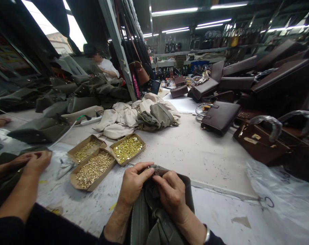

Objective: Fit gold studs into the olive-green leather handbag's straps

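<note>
An olive-grey leather bag (156, 217) stands upright between my forearms at the near edge of the table. My left hand (133, 183) pinches the bag's top edge, thumb and forefinger pressed together. My right hand (171, 193) curls over the same rim from the right, fingers closed on the leather. Whether a small metal part sits between my fingertips is hidden. Three shallow cardboard trays of small gold hardware (94, 168) lie just to the left of my hands.
A co-worker's hands (33, 163) work at the left edge on another bag. Grey bags (42, 129) pile at the back left, beige dust bags (123, 117) in the middle, brown handbags (220, 117) on the right. Clear plastic sheet (284, 200) lies at the near right.
</note>
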